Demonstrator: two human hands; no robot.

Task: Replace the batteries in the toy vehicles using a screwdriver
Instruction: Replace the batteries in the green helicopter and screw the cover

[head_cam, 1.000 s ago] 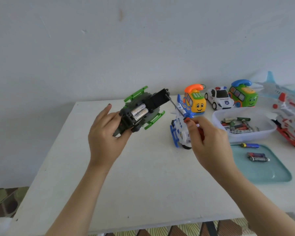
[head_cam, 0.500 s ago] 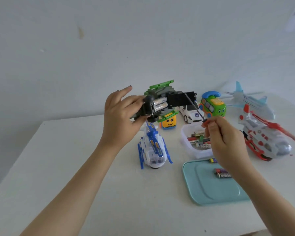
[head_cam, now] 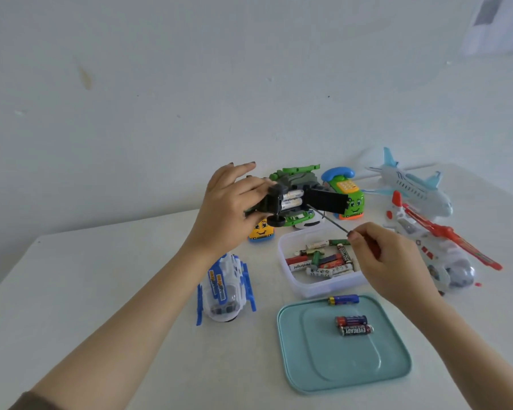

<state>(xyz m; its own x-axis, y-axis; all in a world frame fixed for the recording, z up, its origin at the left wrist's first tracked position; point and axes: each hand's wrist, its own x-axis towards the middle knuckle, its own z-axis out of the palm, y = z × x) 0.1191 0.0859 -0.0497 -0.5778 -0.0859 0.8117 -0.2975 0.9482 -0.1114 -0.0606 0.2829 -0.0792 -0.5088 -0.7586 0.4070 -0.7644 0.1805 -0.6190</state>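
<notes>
We see a left hand [head_cam: 222, 211] gripping a dark grey and green plastic toy vehicle [head_cam: 293, 180], held in the air with its belly toward us. Its flat black cover [head_cam: 326, 201] stands swung open on the side nearer the right hand, baring 2 smooth silver batteries [head_cam: 292, 199] side by side, long axes running left to right. The right hand [head_cam: 391, 261], lower and right of the toy, pinches a screwdriver [head_cam: 329, 221]. Its thin steel shaft slants up-left from the fingertips, tip at the compartment's edge. We judge prying the cells out falls to this hand. Just left of it sits a clear tub [head_cam: 290, 279] of loose batteries.
</notes>
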